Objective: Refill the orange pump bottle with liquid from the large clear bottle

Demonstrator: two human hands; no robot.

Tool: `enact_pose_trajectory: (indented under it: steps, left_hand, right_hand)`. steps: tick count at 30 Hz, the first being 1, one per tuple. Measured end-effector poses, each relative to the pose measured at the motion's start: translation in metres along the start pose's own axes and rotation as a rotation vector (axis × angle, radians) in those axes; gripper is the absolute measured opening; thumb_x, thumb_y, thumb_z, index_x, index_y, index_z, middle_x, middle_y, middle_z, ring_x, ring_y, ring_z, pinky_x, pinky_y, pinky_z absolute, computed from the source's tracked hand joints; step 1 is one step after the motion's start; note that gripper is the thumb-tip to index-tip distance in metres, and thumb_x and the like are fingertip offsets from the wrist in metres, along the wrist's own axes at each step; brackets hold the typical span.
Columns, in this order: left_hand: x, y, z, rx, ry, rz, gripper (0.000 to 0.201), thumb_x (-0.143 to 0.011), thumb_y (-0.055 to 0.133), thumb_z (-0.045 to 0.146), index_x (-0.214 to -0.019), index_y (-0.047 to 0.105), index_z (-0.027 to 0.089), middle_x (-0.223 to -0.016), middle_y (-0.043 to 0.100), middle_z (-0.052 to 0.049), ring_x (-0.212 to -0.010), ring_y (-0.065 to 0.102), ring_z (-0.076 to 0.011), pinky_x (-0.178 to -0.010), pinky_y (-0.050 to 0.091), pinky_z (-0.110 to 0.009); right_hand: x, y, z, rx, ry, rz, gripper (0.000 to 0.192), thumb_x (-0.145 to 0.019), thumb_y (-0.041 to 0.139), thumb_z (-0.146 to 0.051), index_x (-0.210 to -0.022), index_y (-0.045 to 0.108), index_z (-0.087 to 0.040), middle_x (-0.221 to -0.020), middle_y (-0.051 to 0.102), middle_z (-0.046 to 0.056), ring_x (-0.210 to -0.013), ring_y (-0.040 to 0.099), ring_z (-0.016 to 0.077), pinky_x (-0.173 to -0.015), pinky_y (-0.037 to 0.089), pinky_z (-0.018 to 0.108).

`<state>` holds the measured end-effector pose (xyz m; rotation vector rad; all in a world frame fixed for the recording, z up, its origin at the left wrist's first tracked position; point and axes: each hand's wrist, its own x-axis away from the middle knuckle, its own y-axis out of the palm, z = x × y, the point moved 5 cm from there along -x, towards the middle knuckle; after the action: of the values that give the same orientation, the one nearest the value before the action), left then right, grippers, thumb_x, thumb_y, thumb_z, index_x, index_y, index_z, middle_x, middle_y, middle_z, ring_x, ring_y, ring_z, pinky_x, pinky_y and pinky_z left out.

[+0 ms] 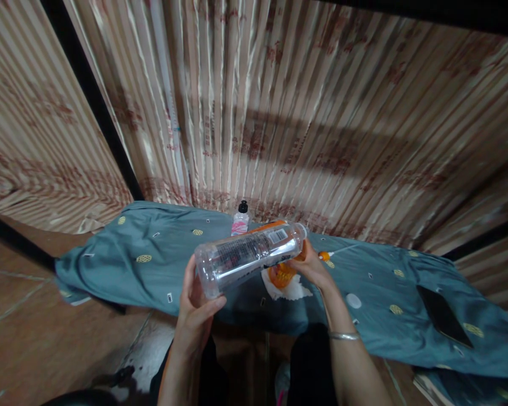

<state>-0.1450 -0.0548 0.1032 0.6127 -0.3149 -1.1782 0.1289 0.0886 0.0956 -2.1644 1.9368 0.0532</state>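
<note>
A large clear plastic bottle [249, 256] with a printed label and barcode lies tilted between my hands, its neck up to the right. My left hand [198, 304] is wrapped round the bottle's base, thumb along the near side. At the neck end, my right hand [311, 264] grips the bottle from below, with some fingers hidden behind it. Beneath the bottle an orange object [283, 276], partly covered, rests on a crumpled white tissue [292, 290]. A small orange piece with a white tip [325, 256] shows just right of my right hand.
A small bottle with a black cap [240, 220] stands behind on the teal patterned cloth [152, 282]. To the right are a white round disc [354, 300] and a dark phone-like slab [444, 316]. Striped curtains [254, 113] and black poles [93, 96] surround the cloth-covered surface.
</note>
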Motion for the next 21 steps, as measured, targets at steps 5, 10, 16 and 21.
enact_pose_trajectory:
  steps: [5,10,16,21]
  left_hand:
    - [0.0039,0.0047,0.0025,0.011,0.022,0.051,0.091,-0.056,0.098,0.028,-0.14,0.067,0.035,-0.141,0.071,-0.008,-0.135,0.062,-0.0354,-0.116,0.047,-0.048]
    - [0.0037,0.0074,0.0044,0.008,0.018,0.046,0.092,-0.053,0.098,0.027,-0.14,0.068,0.033,-0.139,0.072,-0.008,-0.134,0.063,-0.0353,-0.116,0.048,-0.048]
    - [0.0043,0.0092,0.0069,0.004,0.016,0.039,0.09,-0.055,0.096,0.023,-0.14,0.067,0.032,-0.138,0.073,-0.008,-0.134,0.063,-0.0341,-0.115,0.048,-0.046]
    - [0.0013,0.0045,0.0044,-0.003,0.019,0.023,0.092,-0.053,0.098,0.025,-0.139,0.068,0.034,-0.139,0.072,-0.008,-0.133,0.064,-0.0353,-0.114,0.05,-0.048]
  right_hand:
    - [0.0001,0.0006,-0.0037,0.023,-0.017,0.006,0.072,-0.057,0.093,-0.04,-0.122,0.063,-0.027,-0.124,0.076,0.005,-0.122,0.069,0.0312,-0.113,0.05,0.047]
    - [0.0004,0.0015,-0.0041,-0.02,-0.012,-0.001,0.075,-0.057,0.093,-0.038,-0.124,0.063,-0.027,-0.129,0.075,0.006,-0.126,0.068,0.0317,-0.116,0.049,0.047]
    - [-0.0004,0.0019,-0.0041,-0.015,-0.001,-0.009,0.076,-0.056,0.092,-0.038,-0.125,0.062,-0.027,-0.13,0.075,0.007,-0.126,0.068,0.0312,-0.115,0.049,0.047]
    - [-0.0009,-0.0007,-0.0028,0.017,-0.011,0.0,0.072,-0.057,0.093,-0.041,-0.12,0.063,-0.027,-0.128,0.075,0.007,-0.125,0.069,0.0319,-0.114,0.049,0.048]
